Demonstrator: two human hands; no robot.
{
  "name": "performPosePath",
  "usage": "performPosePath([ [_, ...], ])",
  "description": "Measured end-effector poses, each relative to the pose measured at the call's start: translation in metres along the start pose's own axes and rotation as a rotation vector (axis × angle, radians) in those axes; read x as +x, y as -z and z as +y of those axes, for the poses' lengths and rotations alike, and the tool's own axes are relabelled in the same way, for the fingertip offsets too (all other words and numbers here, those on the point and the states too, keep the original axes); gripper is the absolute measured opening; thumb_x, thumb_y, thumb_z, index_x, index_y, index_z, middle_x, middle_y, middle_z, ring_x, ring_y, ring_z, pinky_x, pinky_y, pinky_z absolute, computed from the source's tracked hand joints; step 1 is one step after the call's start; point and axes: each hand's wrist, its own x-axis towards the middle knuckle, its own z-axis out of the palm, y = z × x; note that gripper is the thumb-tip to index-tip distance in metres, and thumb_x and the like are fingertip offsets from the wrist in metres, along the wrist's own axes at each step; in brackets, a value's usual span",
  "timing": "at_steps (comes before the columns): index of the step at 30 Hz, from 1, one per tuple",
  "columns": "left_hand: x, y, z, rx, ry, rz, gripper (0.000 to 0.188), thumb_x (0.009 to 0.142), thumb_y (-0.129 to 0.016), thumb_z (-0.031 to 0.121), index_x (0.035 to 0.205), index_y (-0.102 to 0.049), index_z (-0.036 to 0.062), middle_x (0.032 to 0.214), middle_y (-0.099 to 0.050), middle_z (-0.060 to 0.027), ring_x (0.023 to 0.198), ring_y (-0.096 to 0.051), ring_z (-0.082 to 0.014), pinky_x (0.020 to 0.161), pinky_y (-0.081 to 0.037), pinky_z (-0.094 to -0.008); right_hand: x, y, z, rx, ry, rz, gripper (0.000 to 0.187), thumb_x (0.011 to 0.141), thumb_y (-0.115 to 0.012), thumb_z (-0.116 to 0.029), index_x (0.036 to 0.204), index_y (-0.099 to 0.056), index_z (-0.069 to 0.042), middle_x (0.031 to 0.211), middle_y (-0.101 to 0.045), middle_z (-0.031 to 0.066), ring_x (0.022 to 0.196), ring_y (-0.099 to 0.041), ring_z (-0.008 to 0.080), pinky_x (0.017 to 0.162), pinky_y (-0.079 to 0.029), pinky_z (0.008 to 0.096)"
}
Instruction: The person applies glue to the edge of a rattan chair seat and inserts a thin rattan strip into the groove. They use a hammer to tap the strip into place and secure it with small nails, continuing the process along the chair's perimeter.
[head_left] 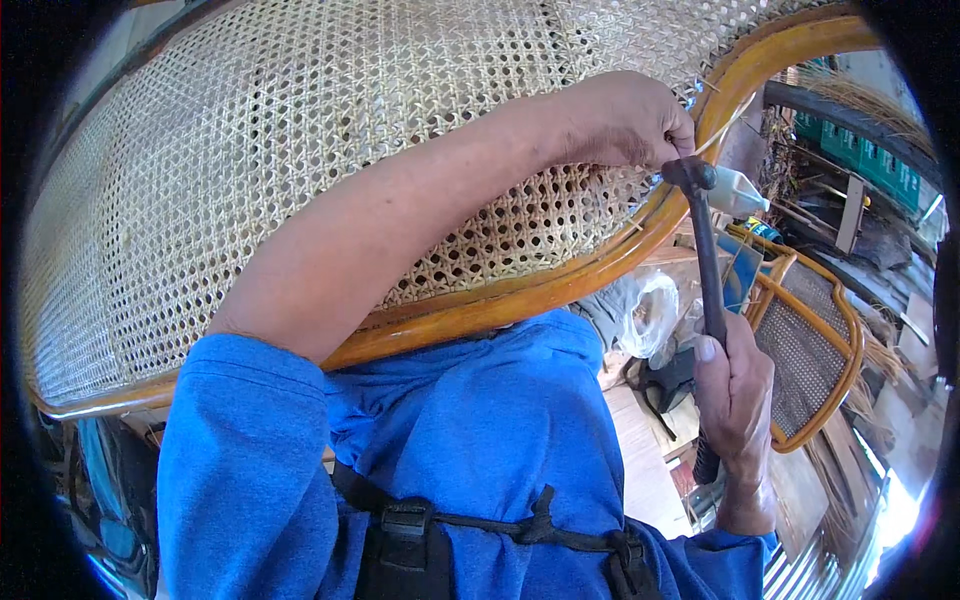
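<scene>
A large panel of woven cane webbing (300,130) fills the upper view, edged by a curved, varnished orange-brown frame (470,308). My left arm reaches across the webbing. My left hand (645,120) is closed at the right side of the frame, thumb and fingers pinched together; what they grip is hidden. Beside these fingertips a thin pale strand (728,128) sticks out over the frame. My right hand (735,385) is wrapped round the dark handle of a hammer (711,270), held upright. The hammer's head is over the frame, just below the left fingertips.
Below right lies a smaller cane-backed piece with an orange frame (855,330). A white bottle (735,190) shows behind the hammer head. A clear plastic bag (652,315), a green crate (870,165) and wood scraps clutter the right side.
</scene>
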Motion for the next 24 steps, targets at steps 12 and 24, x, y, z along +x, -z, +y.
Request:
performPosePath([
  [12, -0.004, 0.005, 0.010, 0.005, 0.019, -0.022, 0.017, 0.074, -0.068, 0.019, 0.081, -0.068, 0.0043, 0.064, -0.059, -0.0001, 0.062, -0.053, -0.0070, 0.059, -0.042, -0.0237, -0.006, -0.008, 0.006, -0.155, 0.098, 0.012, 0.025, 0.091, -0.048, -0.023, 0.103, -0.050, 0.000, 0.068, -0.058, 0.0220, 0.065, -0.061, 0.0387, 0.055, -0.046, 0.0439],
  [24, -0.027, 0.044, 0.002, 0.238, 0.181, 0.131, 0.034, 0.079, -0.065, 0.035, 0.081, -0.064, 0.0011, 0.065, -0.059, -0.0070, 0.060, -0.053, -0.0156, 0.058, -0.042, -0.0318, -0.018, -0.063, 0.066, 0.422, 0.097, 0.401, 0.020, 0.085, -0.055, -0.021, 0.093, -0.055, -0.002, 0.069, -0.055, 0.0031, 0.057, -0.051, 0.0108, 0.055, -0.042, 0.0264],
])
